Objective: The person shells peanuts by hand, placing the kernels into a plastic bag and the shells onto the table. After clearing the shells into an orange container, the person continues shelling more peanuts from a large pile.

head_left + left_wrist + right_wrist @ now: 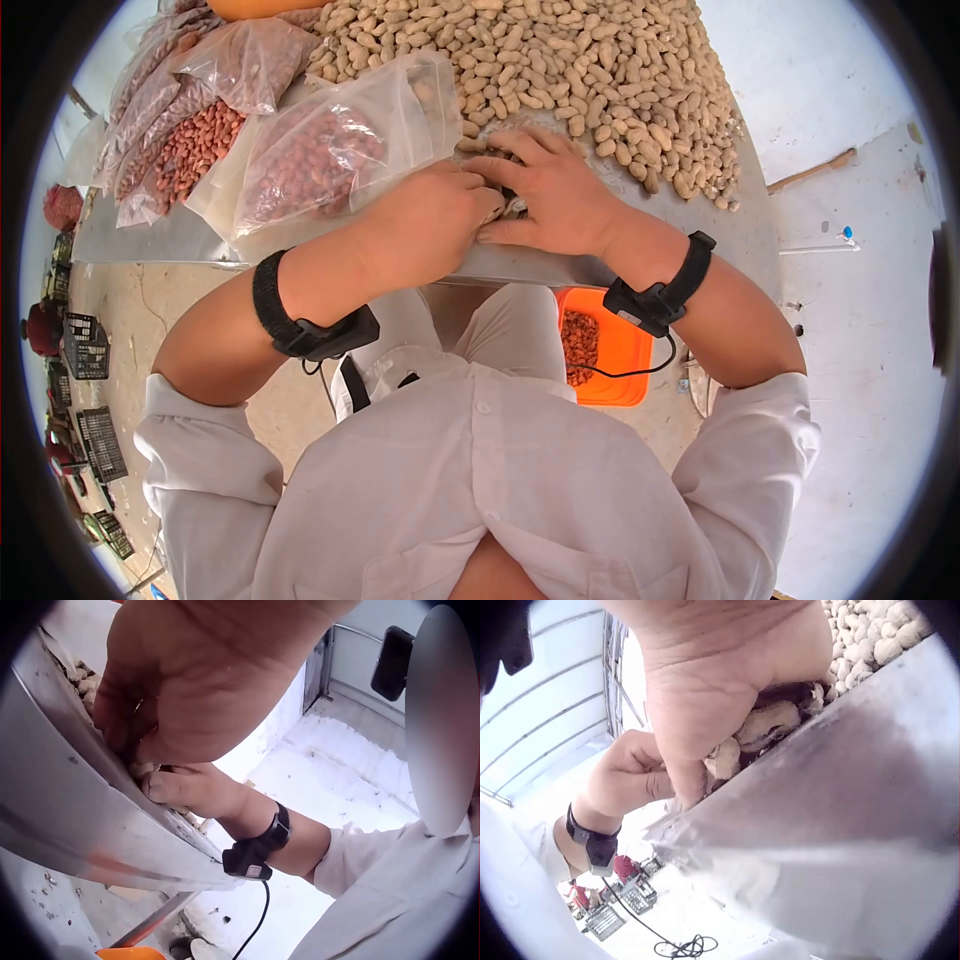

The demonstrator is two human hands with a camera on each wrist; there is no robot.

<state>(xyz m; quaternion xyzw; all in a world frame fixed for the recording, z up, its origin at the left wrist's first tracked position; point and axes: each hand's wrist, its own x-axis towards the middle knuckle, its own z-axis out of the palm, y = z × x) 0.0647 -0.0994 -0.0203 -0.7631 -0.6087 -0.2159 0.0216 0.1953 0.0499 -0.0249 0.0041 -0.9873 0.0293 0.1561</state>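
Peanuts (769, 726) lie beneath the right hand (558, 195), cupped round them; I observe the left hand (440, 212) curled at nine o'clock, hold uncertain; peanut heap (590, 75), one o'clock.

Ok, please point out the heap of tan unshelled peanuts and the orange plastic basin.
Heap of tan unshelled peanuts (590, 80), head view: middle of its surface.
Orange plastic basin (623, 343), head view: bare inner surface.

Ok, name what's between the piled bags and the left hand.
Head view: a clear bag of red kernels lies between the left hand and piled bags.
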